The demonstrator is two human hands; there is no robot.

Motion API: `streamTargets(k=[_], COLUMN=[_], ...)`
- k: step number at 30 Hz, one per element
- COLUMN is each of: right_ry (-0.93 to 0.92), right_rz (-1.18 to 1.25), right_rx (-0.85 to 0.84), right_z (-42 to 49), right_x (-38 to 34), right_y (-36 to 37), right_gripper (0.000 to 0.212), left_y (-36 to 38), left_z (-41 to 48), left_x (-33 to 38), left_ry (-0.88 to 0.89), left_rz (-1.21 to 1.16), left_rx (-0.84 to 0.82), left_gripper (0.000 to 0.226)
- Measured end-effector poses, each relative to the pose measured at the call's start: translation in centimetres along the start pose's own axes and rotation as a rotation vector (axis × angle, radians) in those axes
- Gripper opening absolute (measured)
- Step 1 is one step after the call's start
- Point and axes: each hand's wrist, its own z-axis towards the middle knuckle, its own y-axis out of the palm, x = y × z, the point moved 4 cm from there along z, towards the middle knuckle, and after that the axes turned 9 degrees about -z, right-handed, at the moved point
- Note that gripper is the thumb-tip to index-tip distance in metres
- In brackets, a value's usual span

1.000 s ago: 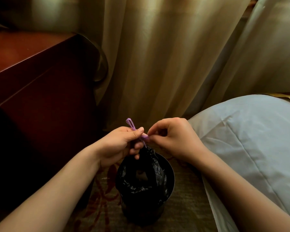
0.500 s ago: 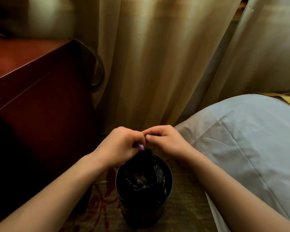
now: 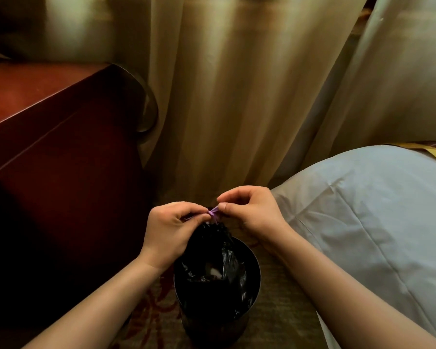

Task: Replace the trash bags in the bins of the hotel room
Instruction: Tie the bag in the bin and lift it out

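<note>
Purple drawstring ends (image 3: 214, 212) are pinched tight between the left hand (image 3: 173, 229) and the right hand (image 3: 249, 214), each grip closed on a strand. Half a second earlier the hands met low at the rim; now they have lifted and parted slightly, cinching the crumpled black plastic trash bag (image 3: 215, 260). It sits gathered inside the round dark bin (image 3: 252, 278) on the patterned carpet (image 3: 282, 313), seemingly nearly tied for removal.

Single head-worn view, angled steeply down, close above both hands.
</note>
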Motion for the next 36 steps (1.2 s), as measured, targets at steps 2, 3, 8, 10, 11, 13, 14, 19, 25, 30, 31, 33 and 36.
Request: streamTargets(k=[2, 3, 8, 10, 11, 13, 14, 19, 25, 30, 31, 33, 36], right_ry=[-0.034, -0.044, -0.01, 0.045, 0.088, 0.183, 0.226, 0.298, 0.317, 0.309, 0.29, 0.166, -0.052], right_rz=[-0.048, -0.073, -0.129, -0.194, -0.23, -0.284, -0.288, -0.315, -0.373, -0.276, -0.349, -0.536, -0.536], right_rx=[0.021, 0.026, 0.104, 0.13, 0.144, 0.183, 0.2, 0.223, 0.274, 0.12, 0.095, 0.036, -0.169], right_z=[-0.2, -0.3, -0.2, -0.2, -0.4, -1.0, -1.4, -2.0, -2.8, -3.8, -4.0, -4.5, -5.1], right_x=[0.0, 0.1, 2.1, 4.3, 5.6, 8.6, 9.9, 13.0, 14.2, 15.1, 15.2, 14.8, 13.0], right_y=[-0.2, -0.3, -1.9, -3.0, -3.6, -4.7, -5.1, -5.1, -4.4, -2.7, -2.4, -1.3, 0.9], right_gripper=[0.009, 0.01, 0.019, 0.026, 0.03, 0.034, 0.034, 0.024, 0.027, 0.024, 0.024, 0.038, 0.085], left_y=[0.1, 0.1, -1.0, -1.7, -2.2, -3.5, -4.1, -4.4, -4.0, -4.0, -3.8, -3.1, -1.7], left_z=[-0.2, -0.3, -1.5, -2.4, -3.0, -4.1, -4.6, -5.4, -6.3, -7.4, -7.6, -8.2, -8.1], left_x=[-0.4, -0.5, -1.5, -2.6, -3.4, -5.3, -6.1, -7.6, -9.0, -9.8, -10.1, -10.0, -7.7], left_ry=[-0.065, -0.085, -0.085, -0.115, -0.141, -0.237, -0.293, -0.378, -0.498, -0.667, -0.712, -0.734, -0.55], left_rz=[-0.042, -0.056, 0.052, 0.112, 0.15, 0.21, 0.227, 0.312, 0.359, 0.092, 0.036, 0.0, 0.015], left_rx=[0.016, 0.016, 0.0, -0.038, -0.059, -0.069, -0.074, -0.12, -0.13, 0.022, 0.046, 0.039, -0.063], left_gripper=[0.012, 0.012, 0.009, 0.011, 0.012, 0.016, 0.019, 0.014, 0.017, 0.018, 0.017, 0.023, 0.058])
